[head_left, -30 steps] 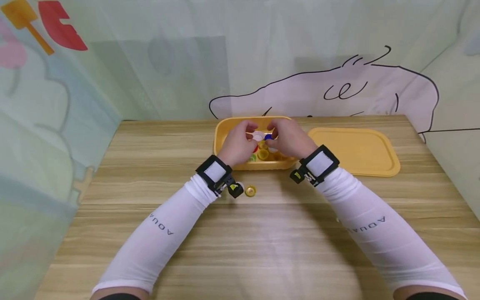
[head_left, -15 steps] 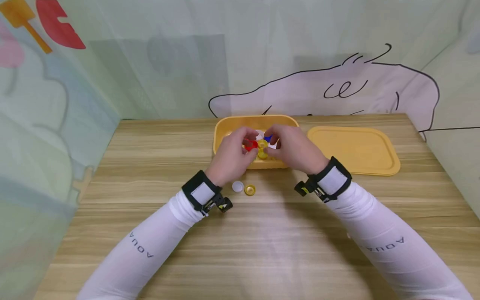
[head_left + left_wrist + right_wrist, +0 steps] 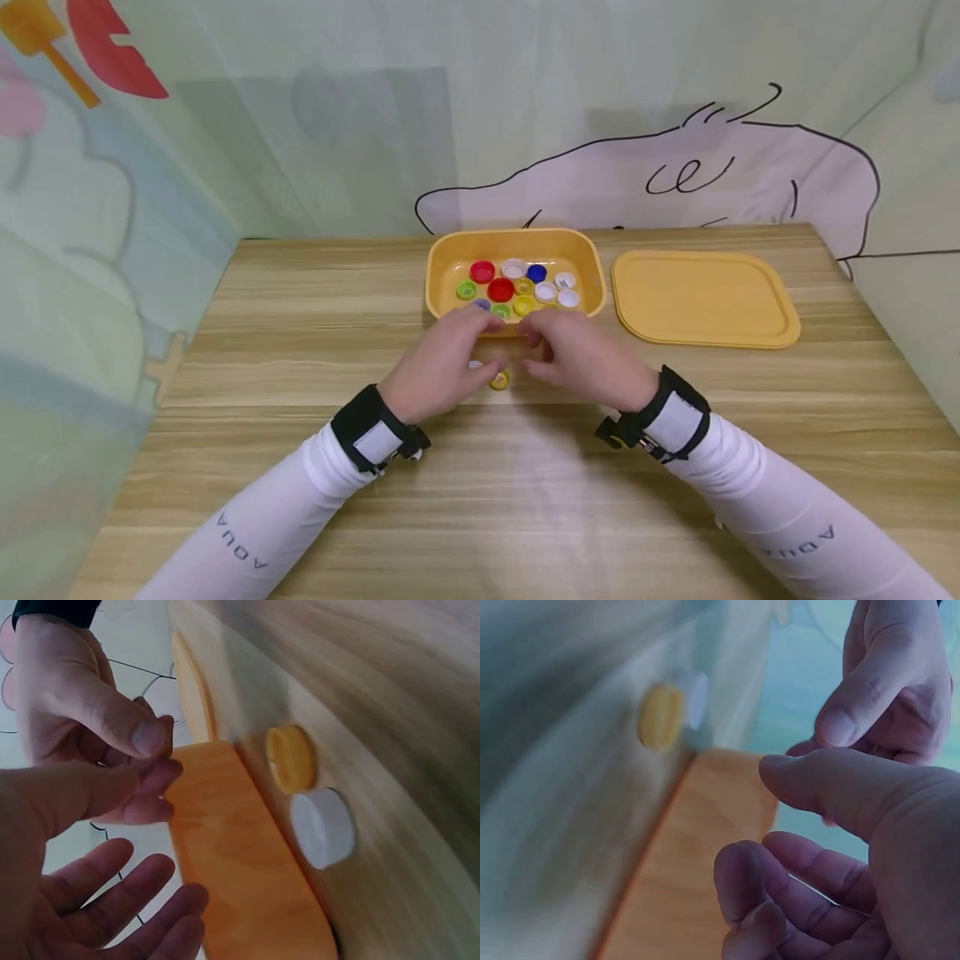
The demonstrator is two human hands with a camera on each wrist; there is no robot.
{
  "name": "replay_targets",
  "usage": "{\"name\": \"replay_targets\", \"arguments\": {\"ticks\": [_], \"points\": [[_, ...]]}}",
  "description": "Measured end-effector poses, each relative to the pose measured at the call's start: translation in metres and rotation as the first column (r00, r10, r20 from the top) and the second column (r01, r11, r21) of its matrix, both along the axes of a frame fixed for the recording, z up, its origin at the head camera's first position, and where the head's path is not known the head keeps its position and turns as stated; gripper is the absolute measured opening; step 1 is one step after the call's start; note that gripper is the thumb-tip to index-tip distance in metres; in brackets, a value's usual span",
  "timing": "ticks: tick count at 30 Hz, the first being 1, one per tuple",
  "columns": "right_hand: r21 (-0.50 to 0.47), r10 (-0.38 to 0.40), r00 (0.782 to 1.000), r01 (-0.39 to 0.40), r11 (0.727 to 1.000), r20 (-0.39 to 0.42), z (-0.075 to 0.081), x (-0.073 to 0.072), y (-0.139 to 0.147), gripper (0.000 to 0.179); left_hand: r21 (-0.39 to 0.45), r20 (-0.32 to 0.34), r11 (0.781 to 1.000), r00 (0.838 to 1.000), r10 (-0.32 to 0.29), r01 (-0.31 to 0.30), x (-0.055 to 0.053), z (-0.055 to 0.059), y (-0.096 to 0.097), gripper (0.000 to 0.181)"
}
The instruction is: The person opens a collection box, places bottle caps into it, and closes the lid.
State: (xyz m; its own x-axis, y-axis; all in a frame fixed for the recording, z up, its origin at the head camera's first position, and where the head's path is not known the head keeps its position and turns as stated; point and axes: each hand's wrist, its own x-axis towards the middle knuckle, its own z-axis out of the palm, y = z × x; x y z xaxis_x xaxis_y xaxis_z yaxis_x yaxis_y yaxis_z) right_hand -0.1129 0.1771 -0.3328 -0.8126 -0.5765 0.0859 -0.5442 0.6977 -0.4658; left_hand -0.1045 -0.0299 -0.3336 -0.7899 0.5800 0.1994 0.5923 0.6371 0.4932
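My left hand (image 3: 442,365) hovers over the near rim of an orange-yellow plastic box (image 3: 517,242), fingers loosely bent with nothing in them. Opposite it, my right hand (image 3: 588,357) is also empty, its fingers relaxed and thumb apart from them. Below and between both hands, a yellow bottle cap (image 3: 292,759) and a white bottle cap (image 3: 324,828) lie on the table just in front of the box. Inside the box sit several caps, among them a red cap (image 3: 501,290), a blue cap (image 3: 536,272) and a green cap (image 3: 467,290). The hands partly cover the nearest caps.
A flat orange-yellow lid (image 3: 705,298) lies on the wooden table (image 3: 480,500) to the right of the box. Behind the table's far edge hangs a printed curtain (image 3: 337,150) with cartoon drawings.
Both hands have drawn back from inside the box toward me and now hover at its near rim. More caps in the box are uncovered. The white cap on the table is now partly covered.
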Motion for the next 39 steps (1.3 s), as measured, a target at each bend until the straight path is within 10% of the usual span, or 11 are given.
{"name": "replay_targets", "arguments": {"ticks": [16,39], "points": [[0.025,0.035,0.997,-0.037,0.999,0.066,-0.034,0.006,-0.015,0.032,-0.249,-0.053,0.968,0.998,-0.031,0.017,0.002,-0.041,-0.001,0.042],[0.037,0.036,0.996,-0.040,0.999,0.082,-0.041,0.003,-0.024,0.023,-0.290,-0.075,0.957,0.997,-0.012,-0.010,0.001,-0.047,0.001,0.025]]}}
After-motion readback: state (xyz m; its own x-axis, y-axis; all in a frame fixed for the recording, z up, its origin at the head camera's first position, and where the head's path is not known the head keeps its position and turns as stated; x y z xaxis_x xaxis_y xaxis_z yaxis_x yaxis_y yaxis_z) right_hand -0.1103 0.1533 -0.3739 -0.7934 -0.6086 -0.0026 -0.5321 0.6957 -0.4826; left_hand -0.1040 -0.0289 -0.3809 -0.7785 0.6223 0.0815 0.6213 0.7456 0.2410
